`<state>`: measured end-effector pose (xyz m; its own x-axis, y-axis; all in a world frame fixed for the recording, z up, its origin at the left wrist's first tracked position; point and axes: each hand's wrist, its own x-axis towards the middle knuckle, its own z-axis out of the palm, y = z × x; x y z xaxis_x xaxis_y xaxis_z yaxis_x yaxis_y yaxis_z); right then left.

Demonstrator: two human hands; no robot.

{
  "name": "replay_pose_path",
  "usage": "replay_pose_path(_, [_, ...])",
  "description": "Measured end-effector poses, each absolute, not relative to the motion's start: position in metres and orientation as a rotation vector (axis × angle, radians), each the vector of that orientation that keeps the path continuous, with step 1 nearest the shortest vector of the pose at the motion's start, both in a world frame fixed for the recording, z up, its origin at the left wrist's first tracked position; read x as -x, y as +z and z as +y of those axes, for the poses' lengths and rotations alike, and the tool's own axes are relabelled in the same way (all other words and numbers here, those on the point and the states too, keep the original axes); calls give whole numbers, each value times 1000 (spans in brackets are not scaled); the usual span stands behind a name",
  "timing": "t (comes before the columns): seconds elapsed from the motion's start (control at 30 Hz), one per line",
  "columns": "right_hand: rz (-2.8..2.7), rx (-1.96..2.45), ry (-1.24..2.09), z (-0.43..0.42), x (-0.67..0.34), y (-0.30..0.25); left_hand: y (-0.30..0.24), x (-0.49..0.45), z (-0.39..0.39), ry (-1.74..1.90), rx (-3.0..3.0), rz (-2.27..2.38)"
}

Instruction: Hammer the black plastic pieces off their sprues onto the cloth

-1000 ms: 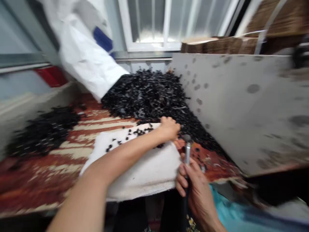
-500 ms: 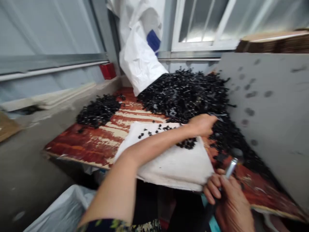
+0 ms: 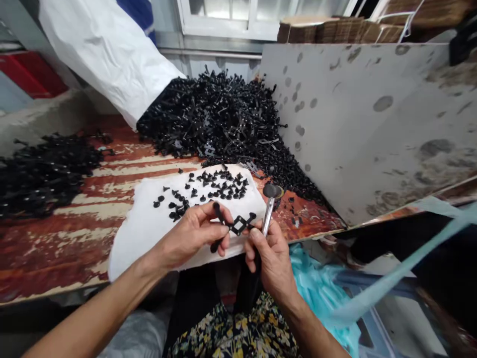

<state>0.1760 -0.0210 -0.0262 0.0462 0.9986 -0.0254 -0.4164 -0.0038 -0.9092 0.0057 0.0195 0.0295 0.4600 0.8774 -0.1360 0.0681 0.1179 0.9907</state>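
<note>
My left hand pinches a black plastic piece with a diamond-shaped open frame and knobbed arms, above the white cloth pad. My right hand is closed around a small hammer with a shiny metal shaft and a round dark head pointing up. The right fingertips also meet the right end of the black piece. Behind the hands, several small black plastic pegs with round heads lie scattered on the white cloth pad.
A large heap of black plastic parts spills from a white sack. Another dark pile lies left on the worn red tabletop. A grey spotted board stands right, stacked cardboard behind it. Turquoise plastic hangs below right.
My left hand has come back from the heap's right side with a black piece and now meets my right hand over the cloth. The hammer stays in my right hand. The view has turned right.
</note>
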Motion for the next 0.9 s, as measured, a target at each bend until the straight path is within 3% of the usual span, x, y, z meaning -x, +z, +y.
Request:
replay_pose_path(0.2, [-947, 1020, 1460, -24, -177, -19, 3, 9, -29, 935, -2307, 873])
replay_pose_path(0.3, [-978, 1040, 1476, -23, -173, -18, -11, 15, -49, 928, -2504, 872])
replay_pose_path(0.47, [-1052, 1092, 1463, -22, -162, -19, 5, 30, -49, 533, -2014, 990])
replay_pose_path(0.63, [-1188, 1105, 1378, -24, -156, -15, 36, 68, -21, 195, -1621, 728])
replay_pose_path(0.77, [-1280, 1140, 1340, -24, -152, -15, 39, 89, -16, 211, -1442, 667])
replay_pose_path(0.9, [-1306, 1132, 1292, -24, -138, -14, 27, 70, -21, 224, -1468, 893])
